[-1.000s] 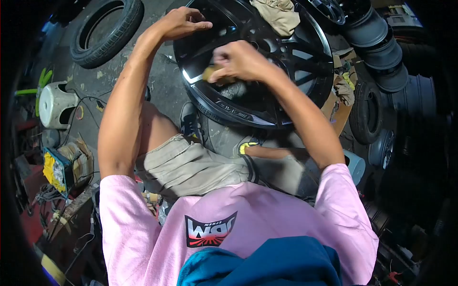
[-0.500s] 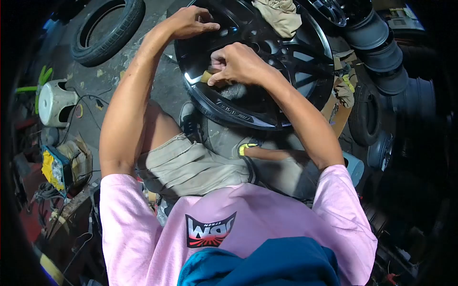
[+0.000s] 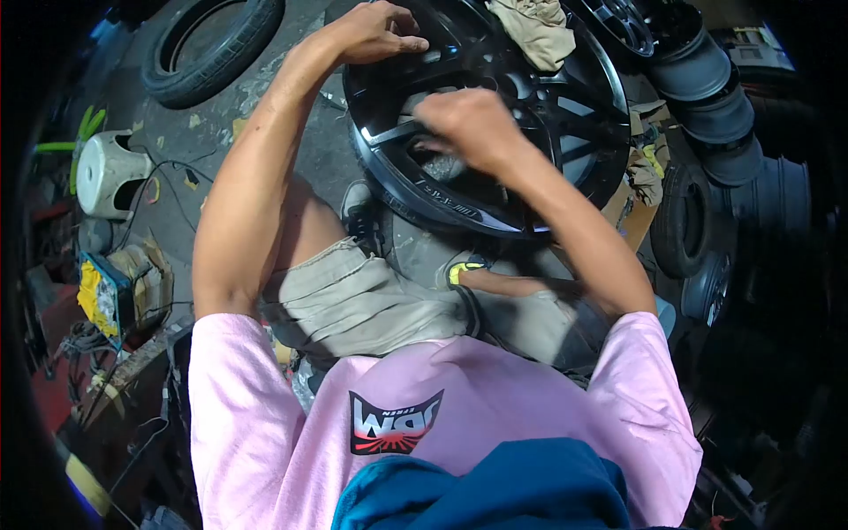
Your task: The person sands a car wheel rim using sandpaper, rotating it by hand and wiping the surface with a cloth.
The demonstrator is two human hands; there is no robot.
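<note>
A large black wheel rim [image 3: 565, 190] with spokes lies in front of me at the top centre. My left hand [image 3: 380, 34] rests at its upper left part, thumb and fingers apart, holding nothing visible. Over the left-centre spokes is my right hand [image 3: 468, 128], blurred, with its fingers closed; what they hold is hidden. A beige cloth [image 3: 536, 31] is draped on the rim's upper part. White lettering shows on the rim's near edge, below my right hand.
A tyre [image 3: 212, 53] lies at the upper left, above a white stool [image 3: 110, 175]. Stacked wheels [image 3: 693, 71] and another tyre [image 3: 680, 221] stand right of the rim. Cardboard [image 3: 640, 216] is beside it. A box with yellow material [image 3: 97, 300] sits at the left.
My right hand has moved up and right over the spokes, and the yellowish-brown piece in its fingers is out of sight. The whole view has shifted slightly, with the rim farther right.
</note>
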